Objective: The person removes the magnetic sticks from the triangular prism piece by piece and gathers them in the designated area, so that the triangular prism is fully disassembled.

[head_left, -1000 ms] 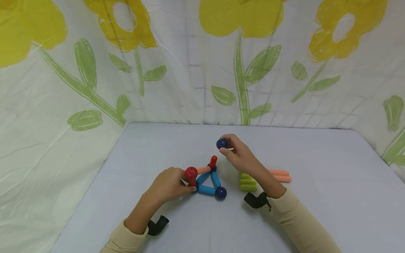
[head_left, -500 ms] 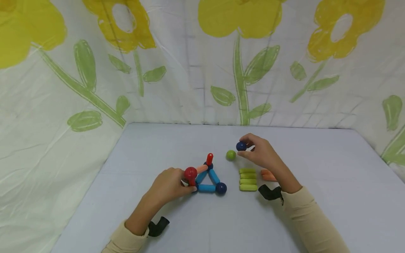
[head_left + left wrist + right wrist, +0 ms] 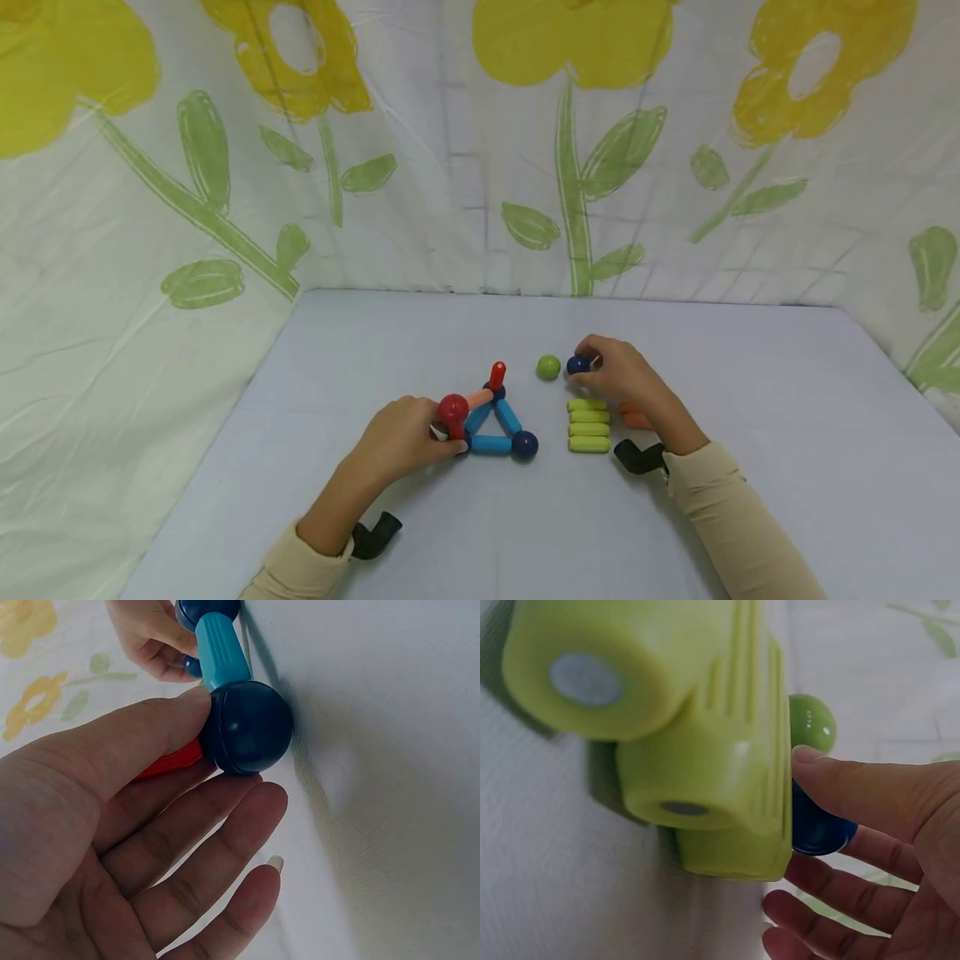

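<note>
My left hand (image 3: 408,437) grips the left corner of a magnetic stick-and-ball frame. In the left wrist view, its thumb and fingertips pinch that corner's dark blue ball (image 3: 247,727) beside a red stick (image 3: 176,760). The frame's base is a triangle of light blue sticks (image 3: 491,445) with dark blue balls. A red ball (image 3: 453,409) tops the near red stick, and an orange stick (image 3: 478,400) slants towards another upright red stick (image 3: 498,375). My right hand (image 3: 618,371) pinches a loose dark blue ball (image 3: 578,364) low over the table, right of a green ball (image 3: 548,367); contact with the table is unclear.
Several yellow-green sticks (image 3: 589,430) lie in a row in front of the right hand. Orange sticks (image 3: 636,415) lie beside them, partly hidden under the right wrist. A flower-printed cloth (image 3: 465,233) hangs behind the table's far edge.
My right hand has carried the dark blue ball rightward from above the frame, then lowered it. The green ball, earlier hidden, now shows. The frame has turned slightly; the left hand holds its place.
</note>
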`<state>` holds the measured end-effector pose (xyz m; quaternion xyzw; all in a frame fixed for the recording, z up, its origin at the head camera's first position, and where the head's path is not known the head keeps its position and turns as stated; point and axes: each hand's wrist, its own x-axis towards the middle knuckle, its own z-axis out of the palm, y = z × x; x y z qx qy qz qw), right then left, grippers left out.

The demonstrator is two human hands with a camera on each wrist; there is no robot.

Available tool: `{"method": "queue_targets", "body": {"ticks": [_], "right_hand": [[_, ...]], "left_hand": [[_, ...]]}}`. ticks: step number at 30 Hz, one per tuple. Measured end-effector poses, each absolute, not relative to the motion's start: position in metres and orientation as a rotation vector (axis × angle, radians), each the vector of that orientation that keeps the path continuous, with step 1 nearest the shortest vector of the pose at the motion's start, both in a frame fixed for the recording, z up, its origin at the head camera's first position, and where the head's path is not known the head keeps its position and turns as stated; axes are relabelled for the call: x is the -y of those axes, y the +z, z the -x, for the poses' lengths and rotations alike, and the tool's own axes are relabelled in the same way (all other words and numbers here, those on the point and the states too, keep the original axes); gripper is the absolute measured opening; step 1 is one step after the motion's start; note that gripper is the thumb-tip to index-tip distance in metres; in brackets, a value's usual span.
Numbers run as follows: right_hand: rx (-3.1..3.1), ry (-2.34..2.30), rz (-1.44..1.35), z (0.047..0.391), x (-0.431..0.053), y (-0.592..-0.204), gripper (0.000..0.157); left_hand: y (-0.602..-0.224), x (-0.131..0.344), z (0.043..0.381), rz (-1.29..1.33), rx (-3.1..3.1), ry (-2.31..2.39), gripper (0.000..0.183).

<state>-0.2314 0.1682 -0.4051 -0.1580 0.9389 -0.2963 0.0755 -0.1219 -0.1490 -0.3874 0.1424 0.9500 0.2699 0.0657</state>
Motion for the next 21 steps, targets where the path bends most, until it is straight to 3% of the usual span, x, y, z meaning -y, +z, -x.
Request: {"method": "queue_targets", "body": {"ticks": [12, 21], "right_hand": [[-2.828, -0.878, 0.497, 0.232, -0.1669, -0.4079, 0.036], [-2.797, -0.896, 0.434, 0.2297, -0.1684, -0.4043, 0.046]], "left_hand": [[-0.3871, 0.1494, 0.1218, -0.44, -2.865, 0.822, 0.023], [-0.3859, 0.149, 0.1217, -0.432, -2.855, 0.83, 0.022]]}}
